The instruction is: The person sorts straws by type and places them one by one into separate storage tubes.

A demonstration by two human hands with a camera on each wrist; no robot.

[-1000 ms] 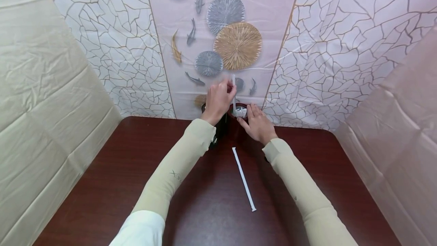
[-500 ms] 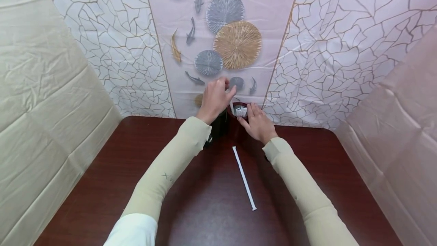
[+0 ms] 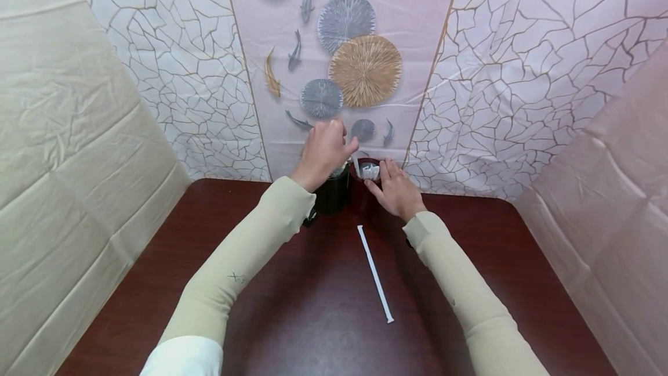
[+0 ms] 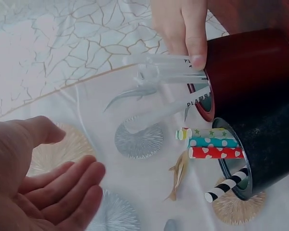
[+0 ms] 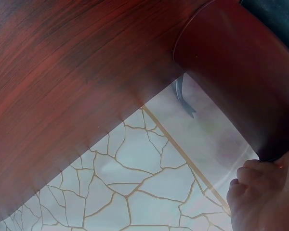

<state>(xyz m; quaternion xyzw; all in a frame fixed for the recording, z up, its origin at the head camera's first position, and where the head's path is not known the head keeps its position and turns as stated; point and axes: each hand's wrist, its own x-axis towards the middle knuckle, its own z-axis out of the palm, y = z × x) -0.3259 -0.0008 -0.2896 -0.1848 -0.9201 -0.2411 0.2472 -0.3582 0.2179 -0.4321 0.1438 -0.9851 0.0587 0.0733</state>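
Observation:
My left hand (image 4: 58, 173) hovers beside the cups' mouths in the left wrist view, its fingers loosely bent around nothing. The right hand (image 3: 398, 191) grips the right side of the dark red cup (image 4: 253, 62) near its rim, thumb at the front. Several white-wrapped drinking straws (image 4: 176, 70) stick out of this cup; one wrapped straw (image 4: 164, 109) leans apart from the others. Touching or very near it stands a black cup (image 3: 333, 195), partly behind my left hand in the head view. Patterned paper straws (image 4: 214, 152) in red, teal, green and black-striped poke from it.
On the dark wooden table (image 3: 292, 306), a white-wrapped straw (image 3: 376, 277) lies between my forearms. A patterned cloth backdrop (image 3: 464, 103) rises right behind the cups. Beige cloth sides (image 3: 78, 190) flank the table.
My left hand has let go of the wrapped straw, which now leans in the red cup. That hand has shifted slightly left, uncovering more of the black cup. The right hand stays put.

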